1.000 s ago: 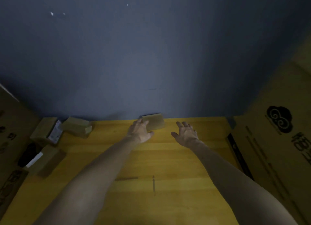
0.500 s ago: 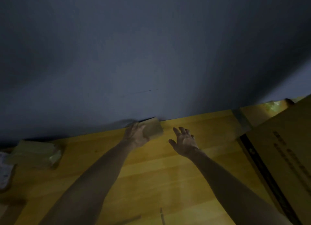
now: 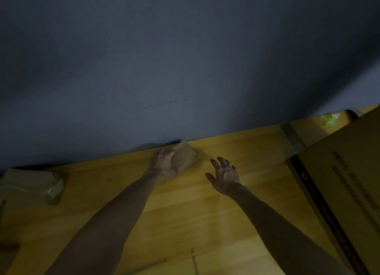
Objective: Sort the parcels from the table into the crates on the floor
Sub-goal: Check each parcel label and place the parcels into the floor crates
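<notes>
Left hand [image 3: 163,164] now clasps the parcel [image 3: 185,156]; right hand [image 3: 225,175], at its 3 o'clock, stays spread, empty: pickup begun.

Dim blue-grey wall [image 3: 185,59] fills the upper frame, with a thin dark scratch [image 3: 158,104] at mid-height. Right edge: big cardboard box [image 3: 349,182], dark print on its face too blurred to read, black strip [image 3: 320,205] along its left side. Grey band [image 3: 293,138] just beyond the box's far corner, glossy greenish patch [image 3: 329,119] further right.
</notes>
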